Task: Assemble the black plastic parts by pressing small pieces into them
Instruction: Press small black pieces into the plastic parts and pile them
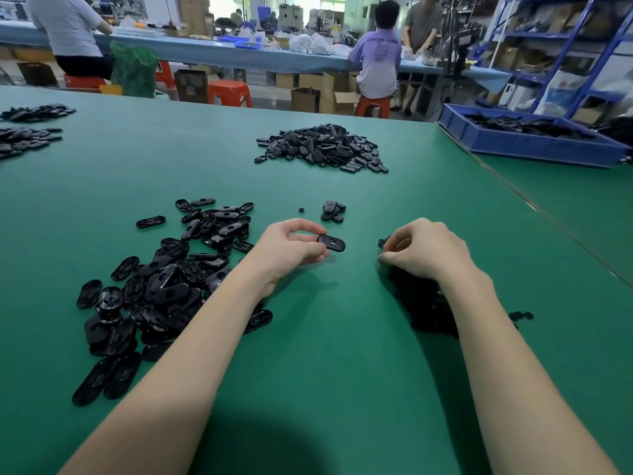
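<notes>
My left hand [291,246] pinches a black oval plastic part [334,243] between thumb and fingers, a little above the green table [342,354]. My right hand [423,250] is curled over a heap of small black pieces [421,299], its fingertips down among them at the heap's far edge; whether it holds one is hidden. A loose pile of black oval parts [164,286] lies to the left of my left forearm.
A big heap of oval parts [323,147] sits farther back in the middle. A small cluster [333,211] lies just beyond my hands. More parts [27,132] lie at the far left. A blue bin [527,138] of black parts stands at the right. People work at benches behind.
</notes>
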Demonstrator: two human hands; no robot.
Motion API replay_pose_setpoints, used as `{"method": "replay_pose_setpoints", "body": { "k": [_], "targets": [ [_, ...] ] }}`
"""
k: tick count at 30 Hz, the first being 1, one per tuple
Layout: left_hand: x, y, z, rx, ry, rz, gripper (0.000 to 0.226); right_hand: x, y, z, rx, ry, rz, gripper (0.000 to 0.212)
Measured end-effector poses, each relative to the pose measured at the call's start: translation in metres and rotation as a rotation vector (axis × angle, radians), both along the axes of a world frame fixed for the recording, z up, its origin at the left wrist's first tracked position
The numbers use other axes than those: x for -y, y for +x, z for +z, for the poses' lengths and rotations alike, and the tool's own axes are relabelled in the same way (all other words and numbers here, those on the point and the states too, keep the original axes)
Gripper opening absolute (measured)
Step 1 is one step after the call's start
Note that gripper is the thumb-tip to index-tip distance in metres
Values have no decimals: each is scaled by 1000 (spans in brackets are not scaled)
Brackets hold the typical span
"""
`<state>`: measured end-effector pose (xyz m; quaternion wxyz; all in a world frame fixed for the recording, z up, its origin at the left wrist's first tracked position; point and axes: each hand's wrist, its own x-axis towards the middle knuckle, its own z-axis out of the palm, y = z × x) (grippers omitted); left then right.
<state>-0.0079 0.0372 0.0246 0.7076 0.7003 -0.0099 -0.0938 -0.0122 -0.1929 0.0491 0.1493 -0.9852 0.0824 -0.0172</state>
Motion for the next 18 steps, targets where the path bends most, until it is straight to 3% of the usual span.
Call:
{"method": "replay_pose_setpoints", "body": {
  "k": [6, 14, 16, 18],
  "targets": [
    [2, 1, -1, -2, -5, -8, 24, 4, 1, -1, 4, 61, 29, 3],
    [2, -2, 1, 5, -10, -26, 25, -4, 0, -7, 64, -65, 33, 6],
    [2, -3, 1, 2, -13, -23, 24, -6, 1, -8, 67, 34, 85, 8],
    [3, -3, 2, -3, -15, -22, 25, -10, 3, -10, 57, 319, 147, 10]
  ]
}}
